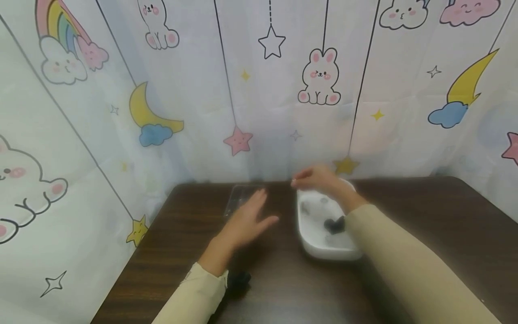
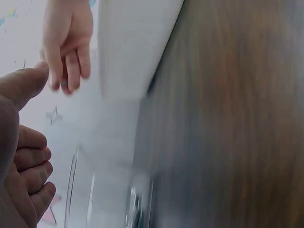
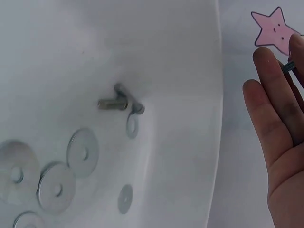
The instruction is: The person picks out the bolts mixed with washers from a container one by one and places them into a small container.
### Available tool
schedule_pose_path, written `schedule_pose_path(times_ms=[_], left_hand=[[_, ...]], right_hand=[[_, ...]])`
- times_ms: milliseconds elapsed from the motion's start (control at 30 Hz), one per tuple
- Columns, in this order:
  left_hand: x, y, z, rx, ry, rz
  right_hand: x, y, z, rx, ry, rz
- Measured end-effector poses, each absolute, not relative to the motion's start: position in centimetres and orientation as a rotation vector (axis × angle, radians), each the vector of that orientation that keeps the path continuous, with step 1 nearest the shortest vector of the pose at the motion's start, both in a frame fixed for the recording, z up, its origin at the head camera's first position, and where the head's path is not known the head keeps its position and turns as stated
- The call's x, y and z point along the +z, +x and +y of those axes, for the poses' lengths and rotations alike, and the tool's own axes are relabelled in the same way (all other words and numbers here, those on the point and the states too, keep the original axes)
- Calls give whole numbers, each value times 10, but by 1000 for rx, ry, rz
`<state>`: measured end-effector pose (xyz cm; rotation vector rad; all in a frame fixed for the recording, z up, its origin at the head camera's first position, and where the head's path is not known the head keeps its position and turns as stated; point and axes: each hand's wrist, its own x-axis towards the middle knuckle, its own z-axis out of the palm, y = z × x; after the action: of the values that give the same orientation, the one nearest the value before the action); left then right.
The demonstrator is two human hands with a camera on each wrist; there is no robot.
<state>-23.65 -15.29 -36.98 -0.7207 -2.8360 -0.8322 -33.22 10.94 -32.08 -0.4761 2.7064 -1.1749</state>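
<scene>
My right hand (image 1: 317, 181) is raised over the far left rim of a white tray (image 1: 301, 225), pinching a small threaded piece like a screw (image 3: 288, 66) between thumb and fingers. Most of that piece is hidden by the fingertips. Inside the tray, the right wrist view shows several flat round washers (image 3: 83, 153) and some short metal pins or bolts (image 3: 112, 104). My left hand (image 1: 247, 220) is left of the tray, fingers extended and thumb apart, holding nothing. It overlaps the near side of a clear plastic box (image 1: 238, 194) in the head view.
All this is on a dark brown wooden table (image 1: 275, 288). A patterned curtain (image 1: 275, 99) hangs behind the table's far edge. Black wrist gear (image 1: 238, 281) sits at my left wrist, and another black piece (image 1: 334, 225) at my right.
</scene>
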Motion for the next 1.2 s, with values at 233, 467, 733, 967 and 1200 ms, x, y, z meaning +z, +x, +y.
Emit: schedule_pose_path(times_ms=[233, 467, 733, 967, 1200], left_hand=[[-370, -251, -190, -864, -617, -2822], [-372, -261, -227, -917, -525, -2872], [-374, -263, -242, -955, -494, -2946], [-378, -266, -246, -936, -523, -2961], [-378, -265, -246, -933, -542, -2951]], right_hand=[[-312, -326, 91, -1150, -597, 2758], [-307, -324, 67, -1120, -678, 2789], [-312, -322, 36, -1007, -865, 2763], [-302, -308, 14, -879, -992, 2743], [-300, -301, -6, -803, -1012, 2727]])
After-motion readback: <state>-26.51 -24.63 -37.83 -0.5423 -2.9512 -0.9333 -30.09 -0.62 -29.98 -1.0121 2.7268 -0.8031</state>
